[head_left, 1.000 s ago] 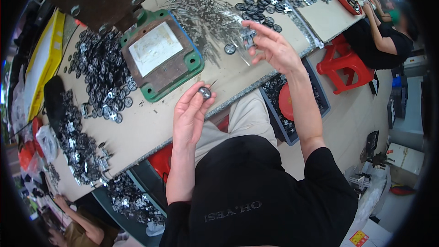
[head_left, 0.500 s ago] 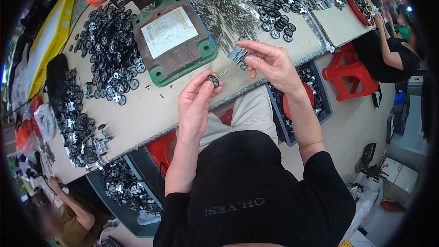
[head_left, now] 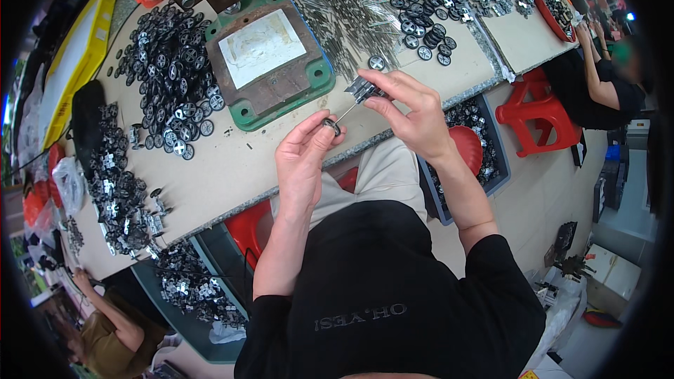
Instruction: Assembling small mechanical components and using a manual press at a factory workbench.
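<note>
My left hand (head_left: 303, 158) pinches a small black wheel (head_left: 331, 125) between thumb and fingers, over the front edge of the workbench (head_left: 232, 165). My right hand (head_left: 414, 114) holds a small metal bracket (head_left: 364, 88) with a thin axle pin (head_left: 345, 111) pointing at the wheel. The pin's tip sits at the wheel's hub. A green-rimmed press base (head_left: 265, 63) lies just beyond both hands.
A heap of black wheels (head_left: 168, 84) lies left of the press base, a pile of metal pins (head_left: 344, 7) behind it, more wheels (head_left: 421, 24) to the right. Crates of parts (head_left: 484, 147) and red stools (head_left: 537, 116) stand below the bench. Other people work at right (head_left: 604, 84) and lower left (head_left: 105, 337).
My right hand came back from the pin pile with a bracket and pin. Both hands drew together, and the pin now meets the wheel in my left hand.
</note>
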`<state>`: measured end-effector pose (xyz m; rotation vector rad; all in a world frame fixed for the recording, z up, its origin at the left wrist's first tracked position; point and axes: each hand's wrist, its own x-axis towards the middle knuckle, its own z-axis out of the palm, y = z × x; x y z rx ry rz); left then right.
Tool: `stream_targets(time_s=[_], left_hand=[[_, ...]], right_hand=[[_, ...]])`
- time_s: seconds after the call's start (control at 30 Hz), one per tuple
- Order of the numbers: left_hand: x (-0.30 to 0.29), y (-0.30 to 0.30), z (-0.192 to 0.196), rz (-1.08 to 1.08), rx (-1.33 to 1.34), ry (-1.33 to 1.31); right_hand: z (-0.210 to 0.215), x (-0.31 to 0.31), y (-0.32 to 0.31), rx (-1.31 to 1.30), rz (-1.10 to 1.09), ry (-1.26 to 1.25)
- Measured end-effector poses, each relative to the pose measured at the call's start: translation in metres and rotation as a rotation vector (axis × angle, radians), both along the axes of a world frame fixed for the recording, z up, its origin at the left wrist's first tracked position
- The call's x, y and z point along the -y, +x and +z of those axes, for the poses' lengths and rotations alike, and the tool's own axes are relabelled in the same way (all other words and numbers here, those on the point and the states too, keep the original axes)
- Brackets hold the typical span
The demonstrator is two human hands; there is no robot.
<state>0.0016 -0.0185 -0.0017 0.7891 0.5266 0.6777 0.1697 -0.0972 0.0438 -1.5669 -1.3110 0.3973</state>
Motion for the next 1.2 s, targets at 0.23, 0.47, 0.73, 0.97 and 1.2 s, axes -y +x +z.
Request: stream_targets(time_s=[0.23, 0.47, 0.73, 0.97, 1.2], left_hand=[[0.002, -0.003, -0.004, -0.057, 0.093, -0.177], [0.008, -0.001, 0.001, 0.082, 0.001, 0.041], [0.014, 0.0, 0.005, 0.192, -0.143, 0.404], [0.014, -0.001, 0.003, 0.094, -0.017, -0.021], [0.014, 0.003, 0.003, 0.034, 0.059, -0.127]], right_hand=[[-0.01, 0.001, -0.004, -0.127, -0.033, 0.119], [-0.012, 0.003, -0.007, -0.191, -0.013, -0.029], [-0.024, 0.009, -0.015, -0.517, -0.034, 0.032], [-0.018, 0.01, -0.012, 0.021, -0.051, 0.08], [-0.019, 0.01, -0.015, -0.878, 0.158, -0.12]])
